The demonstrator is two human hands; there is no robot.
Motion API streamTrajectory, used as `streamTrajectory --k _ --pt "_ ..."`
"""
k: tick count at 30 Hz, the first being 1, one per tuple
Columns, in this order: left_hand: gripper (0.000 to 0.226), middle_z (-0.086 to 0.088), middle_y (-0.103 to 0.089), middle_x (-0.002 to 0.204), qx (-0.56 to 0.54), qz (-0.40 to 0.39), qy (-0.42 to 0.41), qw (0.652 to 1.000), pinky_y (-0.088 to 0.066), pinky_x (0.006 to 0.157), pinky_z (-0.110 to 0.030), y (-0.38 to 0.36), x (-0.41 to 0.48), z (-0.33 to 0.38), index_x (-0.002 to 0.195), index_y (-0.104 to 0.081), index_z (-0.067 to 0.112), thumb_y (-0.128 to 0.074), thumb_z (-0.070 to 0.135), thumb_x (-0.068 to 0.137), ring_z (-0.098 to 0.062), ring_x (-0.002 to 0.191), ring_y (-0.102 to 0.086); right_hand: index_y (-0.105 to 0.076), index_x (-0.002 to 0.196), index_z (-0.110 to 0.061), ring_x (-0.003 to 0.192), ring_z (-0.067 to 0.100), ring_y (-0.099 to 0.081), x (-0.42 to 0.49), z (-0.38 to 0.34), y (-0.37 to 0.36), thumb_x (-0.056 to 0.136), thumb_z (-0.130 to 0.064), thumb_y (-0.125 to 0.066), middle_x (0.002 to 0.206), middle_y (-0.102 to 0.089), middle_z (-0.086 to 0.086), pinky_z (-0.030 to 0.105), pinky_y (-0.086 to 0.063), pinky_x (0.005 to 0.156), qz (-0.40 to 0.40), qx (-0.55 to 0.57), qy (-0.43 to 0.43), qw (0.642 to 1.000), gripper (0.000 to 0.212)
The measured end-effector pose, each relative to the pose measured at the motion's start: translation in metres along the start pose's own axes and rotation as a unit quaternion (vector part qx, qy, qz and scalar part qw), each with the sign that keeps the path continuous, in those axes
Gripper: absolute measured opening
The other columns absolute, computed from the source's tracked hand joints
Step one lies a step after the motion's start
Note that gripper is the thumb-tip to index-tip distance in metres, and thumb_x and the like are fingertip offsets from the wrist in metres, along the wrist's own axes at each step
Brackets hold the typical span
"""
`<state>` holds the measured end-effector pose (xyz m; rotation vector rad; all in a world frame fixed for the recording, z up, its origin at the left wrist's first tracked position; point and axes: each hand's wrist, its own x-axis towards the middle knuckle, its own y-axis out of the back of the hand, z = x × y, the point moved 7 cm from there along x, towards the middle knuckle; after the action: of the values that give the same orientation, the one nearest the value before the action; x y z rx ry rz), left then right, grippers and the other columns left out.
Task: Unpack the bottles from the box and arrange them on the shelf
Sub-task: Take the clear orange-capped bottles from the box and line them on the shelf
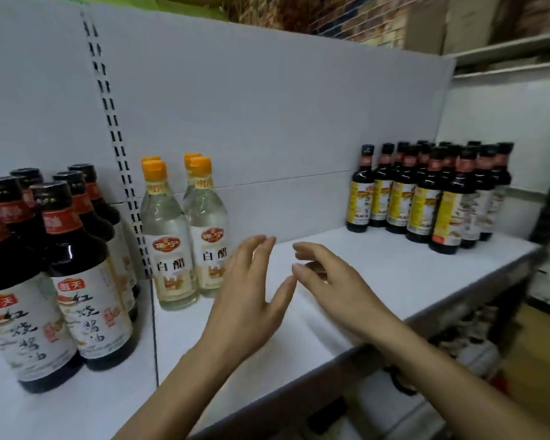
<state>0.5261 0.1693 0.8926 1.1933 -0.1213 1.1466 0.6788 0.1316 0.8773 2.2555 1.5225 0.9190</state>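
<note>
Shop: slotted white shelf [394, 274] stocked with rows of sauce bottles [426, 201].

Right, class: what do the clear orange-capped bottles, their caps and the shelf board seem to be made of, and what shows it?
Clear bottles: glass or clear plastic, glossy; see-through with bright highlights, which fits either. Orange caps: probably plastic; smooth, opaque, evenly coloured. Shelf board: likely painted metal, matte white; flat, uniform, with a slotted upright behind.
</note>
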Motion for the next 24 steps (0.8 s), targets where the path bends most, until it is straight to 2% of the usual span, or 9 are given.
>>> streamTrajectory --k 4,8,11,13,16,17,18,21,24 --pt "0.067 0.009 -0.029 0.164 -0.058 -0.060 -0.023 0.996 -0.034 0.122 -0.032 -0.031 -0.004 0.034 0.160 -0.030 0.032 -0.054 0.051 0.100 -0.010 0.150 -0.030 -0.051 0.139 -0.046 0.114 -0.016 -0.054 -0.033 0.013 0.042 0.103 -0.042 -0.055 0.132 -0.059 -0.027 0.007 -0.042 0.091 0.057 -0.005 -0.026 0.998 0.036" --pt "0.065 0.011 -0.028 0.162 -0.113 -0.103 -0.048 0.987 -0.044 0.116 -0.039 -0.067 -0.011 0.070 0.160 -0.029 0.034 -0.054 0.048 0.101 -0.009 0.145 -0.037 -0.058 0.137 -0.040 0.115 -0.010 -0.058 -0.066 0.030 0.079 0.103 -0.034 -0.059 0.129 -0.064 -0.022 0.017 -0.047 0.100 0.108 -0.002 -0.047 0.993 0.034" --pt "0.065 0.013 -0.028 0.160 -0.135 -0.127 -0.076 0.980 -0.049 0.110 -0.037 -0.097 -0.014 0.097 0.160 -0.028 0.034 -0.053 0.049 0.101 -0.007 0.141 -0.041 -0.059 0.137 -0.035 0.115 -0.007 -0.060 -0.093 0.050 0.106 0.103 -0.029 -0.060 0.128 -0.065 -0.019 0.025 -0.051 0.102 0.143 -0.005 -0.068 0.987 0.035" --pt "0.065 0.010 -0.032 0.159 -0.150 -0.150 -0.097 0.972 -0.047 0.109 -0.029 -0.120 -0.016 0.118 0.160 -0.030 0.032 -0.055 0.048 0.101 -0.006 0.139 -0.042 -0.059 0.138 -0.034 0.118 -0.005 -0.060 -0.113 0.067 0.125 0.103 -0.028 -0.061 0.129 -0.065 -0.018 0.027 -0.052 0.103 0.163 -0.015 -0.081 0.983 0.035" --pt "0.062 0.008 -0.040 0.151 -0.181 -0.205 -0.127 0.953 -0.033 0.102 -0.002 -0.161 -0.027 0.154 0.156 -0.036 0.029 -0.061 0.039 0.100 0.006 0.130 -0.041 -0.059 0.137 -0.034 0.120 -0.004 -0.060 -0.149 0.096 0.154 0.103 -0.028 -0.061 0.130 -0.064 -0.019 0.024 -0.052 0.100 0.193 -0.020 -0.108 0.975 0.035" --pt "0.061 0.008 -0.042 0.149 -0.199 -0.223 -0.129 0.946 -0.031 0.101 0.000 -0.176 -0.032 0.166 0.156 -0.037 0.029 -0.062 0.037 0.100 0.007 0.128 -0.041 -0.058 0.138 -0.034 0.120 -0.004 -0.060 -0.162 0.107 0.162 0.103 -0.029 -0.060 0.130 -0.064 -0.020 0.022 -0.052 0.097 0.197 -0.020 -0.120 0.973 0.035" --pt "0.061 0.008 -0.043 0.148 -0.216 -0.243 -0.128 0.937 -0.033 0.105 -0.003 -0.193 -0.040 0.178 0.156 -0.037 0.029 -0.062 0.036 0.100 0.006 0.129 -0.042 -0.058 0.139 -0.034 0.119 -0.004 -0.060 -0.177 0.120 0.171 0.103 -0.031 -0.060 0.131 -0.063 -0.020 0.019 -0.052 0.094 0.199 -0.022 -0.136 0.970 0.036" --pt "0.062 0.011 -0.040 0.151 -0.250 -0.297 -0.116 0.914 -0.050 0.108 -0.032 -0.242 -0.065 0.208 0.157 -0.033 0.034 -0.060 0.040 0.102 0.002 0.133 -0.042 -0.056 0.139 -0.038 0.117 -0.007 -0.060 -0.221 0.157 0.191 0.104 -0.034 -0.058 0.132 -0.062 -0.019 0.015 -0.053 0.088 0.199 -0.012 -0.181 0.963 0.035" --pt "0.062 0.012 -0.040 0.150 -0.264 -0.343 -0.088 0.897 -0.054 0.103 -0.041 -0.290 -0.096 0.228 0.156 -0.032 0.037 -0.059 0.045 0.101 -0.002 0.133 -0.042 -0.054 0.138 -0.038 0.111 -0.011 -0.060 -0.262 0.194 0.203 0.104 -0.031 -0.059 0.134 -0.060 -0.017 0.010 -0.053 0.084 0.197 0.010 -0.225 0.954 0.035"
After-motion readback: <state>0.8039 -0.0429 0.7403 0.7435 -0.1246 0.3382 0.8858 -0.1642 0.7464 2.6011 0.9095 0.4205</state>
